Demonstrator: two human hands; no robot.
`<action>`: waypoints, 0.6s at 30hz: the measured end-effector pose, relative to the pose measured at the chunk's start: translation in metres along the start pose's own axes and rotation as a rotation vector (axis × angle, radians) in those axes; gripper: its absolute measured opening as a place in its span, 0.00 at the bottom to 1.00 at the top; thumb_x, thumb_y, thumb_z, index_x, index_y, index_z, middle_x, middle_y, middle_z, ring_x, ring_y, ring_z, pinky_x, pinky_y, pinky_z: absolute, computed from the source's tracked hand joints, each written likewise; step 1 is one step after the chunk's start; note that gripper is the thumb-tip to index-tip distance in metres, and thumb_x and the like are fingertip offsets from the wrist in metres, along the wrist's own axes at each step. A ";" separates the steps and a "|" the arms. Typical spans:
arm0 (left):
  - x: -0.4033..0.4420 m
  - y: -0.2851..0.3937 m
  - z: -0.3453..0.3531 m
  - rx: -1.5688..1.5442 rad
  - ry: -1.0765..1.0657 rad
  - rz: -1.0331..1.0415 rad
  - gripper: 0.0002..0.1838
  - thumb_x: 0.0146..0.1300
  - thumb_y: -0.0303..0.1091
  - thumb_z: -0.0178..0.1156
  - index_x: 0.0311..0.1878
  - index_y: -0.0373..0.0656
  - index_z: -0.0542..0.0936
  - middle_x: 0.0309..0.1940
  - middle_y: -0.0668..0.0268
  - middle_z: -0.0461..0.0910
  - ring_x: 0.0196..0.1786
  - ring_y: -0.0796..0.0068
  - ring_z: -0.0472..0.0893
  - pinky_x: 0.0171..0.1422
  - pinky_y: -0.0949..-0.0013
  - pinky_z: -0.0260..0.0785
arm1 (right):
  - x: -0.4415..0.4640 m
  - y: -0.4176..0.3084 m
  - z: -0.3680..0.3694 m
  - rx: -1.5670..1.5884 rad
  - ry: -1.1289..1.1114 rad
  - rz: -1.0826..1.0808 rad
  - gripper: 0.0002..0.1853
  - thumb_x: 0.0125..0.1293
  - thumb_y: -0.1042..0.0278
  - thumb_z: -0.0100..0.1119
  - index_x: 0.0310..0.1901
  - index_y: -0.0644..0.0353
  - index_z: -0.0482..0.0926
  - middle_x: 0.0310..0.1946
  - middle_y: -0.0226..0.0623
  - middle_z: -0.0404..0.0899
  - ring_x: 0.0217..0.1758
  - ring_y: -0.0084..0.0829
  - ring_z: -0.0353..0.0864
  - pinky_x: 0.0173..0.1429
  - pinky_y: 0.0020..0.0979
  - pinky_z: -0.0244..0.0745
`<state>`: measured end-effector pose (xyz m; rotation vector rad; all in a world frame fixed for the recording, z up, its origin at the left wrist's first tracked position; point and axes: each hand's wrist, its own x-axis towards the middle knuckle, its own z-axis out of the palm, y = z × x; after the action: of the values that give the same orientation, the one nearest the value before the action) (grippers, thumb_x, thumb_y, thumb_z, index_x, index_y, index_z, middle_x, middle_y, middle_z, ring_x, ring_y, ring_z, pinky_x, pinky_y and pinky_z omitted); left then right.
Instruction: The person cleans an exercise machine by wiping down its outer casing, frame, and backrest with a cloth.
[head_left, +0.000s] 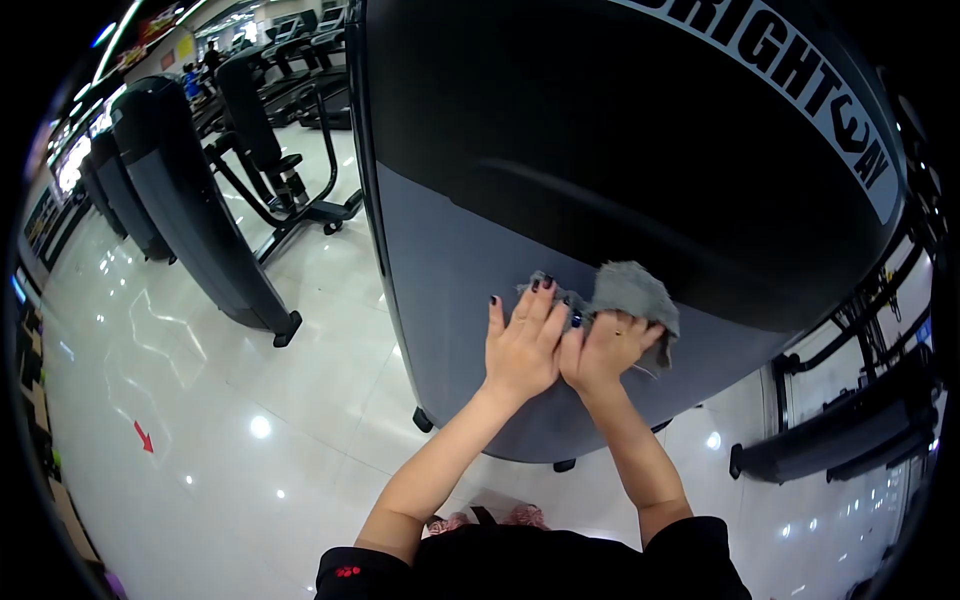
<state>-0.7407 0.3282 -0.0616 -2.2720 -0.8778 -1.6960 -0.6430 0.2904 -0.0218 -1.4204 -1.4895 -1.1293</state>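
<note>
A grey cloth is bunched against the grey lower part of a large gym machine's panel. My right hand grips it, fingers curled into the fabric, with most of the cloth rising above the knuckles. Beside it, my left hand lies flat with its dark-nailed fingers stretched out. A thin edge of the cloth shows around those left fingertips. The two hands nearly meet at the thumbs. Whatever cloth lies under the palms is hidden.
Another machine's tall dark casing stands at left, near a seated exercise machine. Treadmills and people are farther back. Dark equipment stands at right. The shiny tiled floor bears a red arrow.
</note>
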 end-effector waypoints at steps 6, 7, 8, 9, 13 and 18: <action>-0.015 -0.055 -0.024 -0.096 -0.148 -0.162 0.22 0.61 0.36 0.49 0.56 0.35 0.66 0.63 0.46 0.62 0.65 0.47 0.62 0.70 0.42 0.37 | -0.001 -0.053 0.034 -0.026 -0.139 -0.073 0.21 0.44 0.55 0.57 0.43 0.50 0.76 0.42 0.32 0.75 0.47 0.37 0.69 0.48 0.50 0.57; -0.021 -0.066 -0.024 -0.100 -0.136 -0.176 0.22 0.61 0.36 0.48 0.57 0.35 0.64 0.64 0.46 0.60 0.66 0.48 0.60 0.70 0.42 0.37 | -0.003 -0.063 0.041 0.003 -0.211 -0.075 0.21 0.46 0.56 0.57 0.44 0.51 0.76 0.43 0.31 0.75 0.47 0.37 0.70 0.47 0.48 0.59; -0.024 -0.077 -0.024 -0.105 -0.122 -0.189 0.23 0.62 0.36 0.48 0.58 0.35 0.62 0.65 0.47 0.58 0.68 0.49 0.57 0.70 0.42 0.38 | -0.003 -0.072 0.046 0.039 -0.261 -0.067 0.20 0.47 0.57 0.56 0.44 0.52 0.76 0.43 0.32 0.75 0.46 0.37 0.70 0.47 0.47 0.60; -0.028 -0.086 -0.024 -0.096 -0.166 -0.211 0.26 0.62 0.37 0.47 0.61 0.36 0.58 0.67 0.48 0.54 0.69 0.49 0.54 0.70 0.43 0.37 | -0.002 -0.079 0.052 0.077 -0.311 -0.060 0.19 0.48 0.59 0.56 0.44 0.53 0.76 0.43 0.32 0.75 0.45 0.37 0.71 0.46 0.46 0.61; -0.046 -0.117 -0.023 -0.020 -0.124 -0.280 0.30 0.64 0.39 0.47 0.66 0.40 0.53 0.68 0.51 0.51 0.71 0.52 0.51 0.71 0.46 0.37 | -0.006 -0.110 0.087 0.205 -0.225 -0.152 0.21 0.46 0.62 0.56 0.45 0.55 0.75 0.40 0.33 0.74 0.43 0.37 0.69 0.48 0.45 0.57; -0.056 -0.122 -0.028 0.191 -0.350 -0.512 0.38 0.60 0.46 0.52 0.67 0.35 0.51 0.70 0.51 0.44 0.73 0.55 0.42 0.72 0.48 0.32 | -0.023 -0.131 0.109 0.449 -0.130 -0.134 0.22 0.47 0.67 0.56 0.48 0.60 0.73 0.44 0.41 0.72 0.46 0.42 0.67 0.50 0.44 0.58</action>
<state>-0.8405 0.3950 -0.1284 -2.3811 -1.7386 -1.2987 -0.7666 0.3891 -0.0885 -1.1102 -1.8157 -0.7231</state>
